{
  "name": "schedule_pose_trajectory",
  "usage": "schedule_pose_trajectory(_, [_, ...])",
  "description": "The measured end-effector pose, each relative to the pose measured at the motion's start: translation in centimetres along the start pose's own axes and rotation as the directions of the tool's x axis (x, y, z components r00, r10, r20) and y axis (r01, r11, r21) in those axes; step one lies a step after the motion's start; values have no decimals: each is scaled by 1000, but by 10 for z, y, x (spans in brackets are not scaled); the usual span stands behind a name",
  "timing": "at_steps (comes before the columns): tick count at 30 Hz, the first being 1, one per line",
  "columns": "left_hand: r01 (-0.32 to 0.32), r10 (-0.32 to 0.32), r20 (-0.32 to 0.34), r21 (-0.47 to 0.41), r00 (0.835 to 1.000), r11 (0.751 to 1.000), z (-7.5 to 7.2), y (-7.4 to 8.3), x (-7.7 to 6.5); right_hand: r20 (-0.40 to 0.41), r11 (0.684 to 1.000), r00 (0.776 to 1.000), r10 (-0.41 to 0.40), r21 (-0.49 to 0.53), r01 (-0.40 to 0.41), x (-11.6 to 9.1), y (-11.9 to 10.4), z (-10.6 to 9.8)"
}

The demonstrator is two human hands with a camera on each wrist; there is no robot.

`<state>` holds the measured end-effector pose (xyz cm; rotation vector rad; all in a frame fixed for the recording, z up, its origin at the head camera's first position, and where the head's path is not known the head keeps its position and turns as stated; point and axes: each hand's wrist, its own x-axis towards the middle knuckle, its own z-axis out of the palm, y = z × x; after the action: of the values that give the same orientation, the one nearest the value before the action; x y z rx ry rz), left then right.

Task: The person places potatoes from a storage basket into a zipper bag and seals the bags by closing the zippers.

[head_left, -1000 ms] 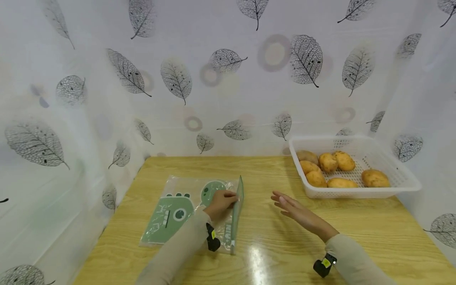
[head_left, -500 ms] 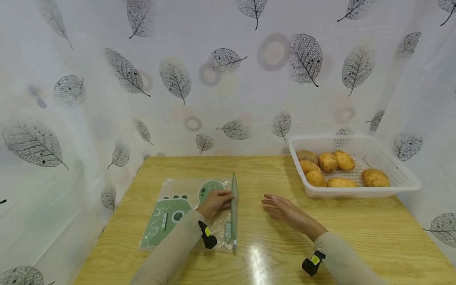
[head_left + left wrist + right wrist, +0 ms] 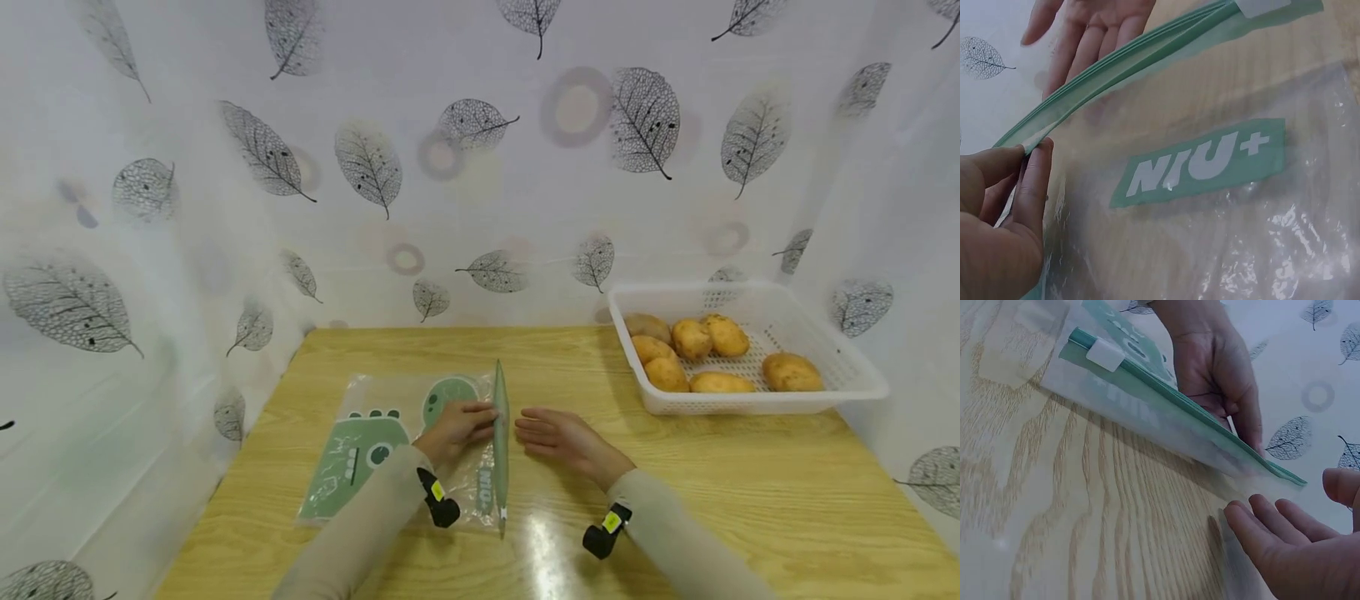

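A clear zip bag (image 3: 483, 492) with a green cartoon print lies on the table, its green zip edge lifted on the right side. My left hand (image 3: 453, 429) pinches that edge between thumb and fingers, as the left wrist view shows with the bag's "NIU+" label (image 3: 1200, 162) alongside. The mouth is slightly parted near the pinch. A white slider (image 3: 1105, 355) sits at the near end of the zip. My right hand (image 3: 566, 442) is just right of the edge, fingers straight and holding nothing; in the right wrist view its fingertips (image 3: 1259, 503) are close below the zip.
A white perforated plastic basket (image 3: 765, 406) with several potatoes (image 3: 720, 383) stands at the back right of the wooden table (image 3: 675, 517). A pale curtain with leaf prints (image 3: 480, 192) hangs behind and at both sides.
My right hand has moved left, from beside the basket's front to right next to the bag's zip edge. My left hand keeps its pinch; the edge shifted left, then slightly back.
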<state>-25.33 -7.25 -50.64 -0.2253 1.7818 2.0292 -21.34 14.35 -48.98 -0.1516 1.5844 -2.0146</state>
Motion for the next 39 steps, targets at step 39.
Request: schedule_pose_trajectory(39, [-68, 70, 51, -45, 996, 997, 13, 11, -14, -324, 1000, 946, -7, 21, 14, 22, -2, 28])
